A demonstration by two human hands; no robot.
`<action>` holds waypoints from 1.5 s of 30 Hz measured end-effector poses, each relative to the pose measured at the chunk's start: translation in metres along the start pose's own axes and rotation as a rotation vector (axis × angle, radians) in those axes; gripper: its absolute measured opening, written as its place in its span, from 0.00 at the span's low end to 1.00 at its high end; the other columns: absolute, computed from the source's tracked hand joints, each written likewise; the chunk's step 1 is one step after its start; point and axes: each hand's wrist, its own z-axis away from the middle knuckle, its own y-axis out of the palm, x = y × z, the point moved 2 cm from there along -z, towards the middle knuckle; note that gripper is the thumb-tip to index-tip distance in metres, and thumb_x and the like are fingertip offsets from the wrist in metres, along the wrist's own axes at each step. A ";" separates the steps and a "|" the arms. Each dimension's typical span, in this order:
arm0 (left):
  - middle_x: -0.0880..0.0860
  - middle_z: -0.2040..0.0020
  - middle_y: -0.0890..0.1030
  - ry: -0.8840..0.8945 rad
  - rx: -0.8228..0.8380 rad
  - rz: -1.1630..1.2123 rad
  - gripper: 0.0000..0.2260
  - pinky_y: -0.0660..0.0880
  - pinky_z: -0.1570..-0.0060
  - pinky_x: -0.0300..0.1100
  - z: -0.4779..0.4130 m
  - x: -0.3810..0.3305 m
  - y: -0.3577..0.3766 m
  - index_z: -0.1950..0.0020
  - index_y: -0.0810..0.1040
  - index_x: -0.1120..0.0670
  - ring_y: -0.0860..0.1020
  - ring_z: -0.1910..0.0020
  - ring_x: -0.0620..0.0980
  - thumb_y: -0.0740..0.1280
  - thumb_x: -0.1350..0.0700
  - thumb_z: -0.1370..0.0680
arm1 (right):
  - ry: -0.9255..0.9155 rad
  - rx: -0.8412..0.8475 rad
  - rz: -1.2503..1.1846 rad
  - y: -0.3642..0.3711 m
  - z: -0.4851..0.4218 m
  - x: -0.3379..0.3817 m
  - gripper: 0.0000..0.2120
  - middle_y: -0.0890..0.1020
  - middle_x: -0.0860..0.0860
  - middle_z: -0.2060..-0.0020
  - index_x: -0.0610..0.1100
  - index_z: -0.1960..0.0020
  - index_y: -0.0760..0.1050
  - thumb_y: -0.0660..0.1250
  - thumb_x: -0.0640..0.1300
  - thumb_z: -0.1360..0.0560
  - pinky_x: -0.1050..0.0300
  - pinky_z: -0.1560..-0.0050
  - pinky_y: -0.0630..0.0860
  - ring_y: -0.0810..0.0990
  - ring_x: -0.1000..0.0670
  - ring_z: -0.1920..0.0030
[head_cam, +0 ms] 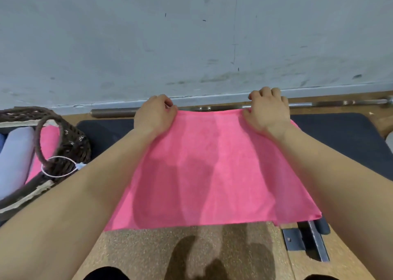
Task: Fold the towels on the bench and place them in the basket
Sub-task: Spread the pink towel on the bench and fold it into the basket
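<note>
Grey, scuffed wall [191,35] fills the upper half of the frame, meeting a speckled brown floor [191,247] that shows again at the bottom centre. Across the middle, a pink towel [208,169] lies spread in one broad, flat sheet over a dark padded bench [340,135], whose pad shows on both sides of the cloth. The towel's near edge runs straight across the lower centre, and its right near corner ends just above the bench's metal frame [314,241].

At the left edge, on the bench, sits a dark wicker basket [72,143] with a looped handle. Inside it lie a pale lavender towel [14,156] and, beside that, another pink cloth [50,135]. A long metal bar [114,112] lies along the foot of the wall, behind the bench.

Both bare forearms reach in from the bottom corners. The left hand [154,113] has its fingers curled over the towel's far left corner, pinching the edge. The right hand [266,111] grips the far right corner the same way, knuckles up. A thin white loop [57,167] hangs from the basket handle.
</note>
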 end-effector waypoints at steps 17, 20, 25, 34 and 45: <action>0.47 0.53 0.82 -0.178 0.133 0.160 0.16 0.77 0.47 0.46 0.084 0.053 -0.036 0.44 0.78 0.49 0.80 0.51 0.50 0.75 0.47 0.29 | -0.396 0.120 -0.205 0.033 0.132 0.165 0.32 0.55 0.49 0.19 0.51 0.19 0.55 0.50 0.62 0.20 0.44 0.22 0.50 0.53 0.44 0.21; 0.44 0.57 0.82 -0.175 0.169 0.188 0.13 0.77 0.50 0.45 0.084 0.048 -0.032 0.50 0.77 0.45 0.80 0.53 0.47 0.76 0.46 0.30 | -0.376 0.100 -0.193 0.034 0.132 0.166 0.33 0.56 0.50 0.20 0.52 0.20 0.57 0.49 0.63 0.22 0.44 0.22 0.51 0.53 0.45 0.21; 0.45 0.58 0.80 -0.155 0.107 0.381 0.05 0.70 0.61 0.36 0.076 0.044 -0.034 0.58 0.78 0.48 0.78 0.58 0.44 0.73 0.52 0.27 | -0.370 0.087 -0.194 0.034 0.132 0.166 0.33 0.56 0.50 0.20 0.55 0.20 0.56 0.50 0.63 0.22 0.44 0.22 0.50 0.53 0.45 0.21; 0.48 0.55 0.77 -0.271 -0.038 0.494 0.05 0.68 0.57 0.40 0.057 0.054 -0.055 0.50 0.74 0.52 0.75 0.54 0.49 0.66 0.59 0.25 | -0.356 0.071 -0.170 0.034 0.132 0.169 0.33 0.55 0.51 0.19 0.57 0.20 0.54 0.52 0.63 0.23 0.43 0.23 0.51 0.54 0.45 0.22; 0.57 0.19 0.53 -0.027 -0.037 -0.140 0.26 0.51 0.23 0.52 0.110 0.045 -0.009 0.22 0.60 0.54 0.51 0.20 0.55 0.58 0.56 0.21 | -0.346 0.062 -0.162 0.033 0.133 0.171 0.32 0.56 0.51 0.20 0.57 0.20 0.56 0.53 0.62 0.23 0.43 0.23 0.52 0.54 0.45 0.22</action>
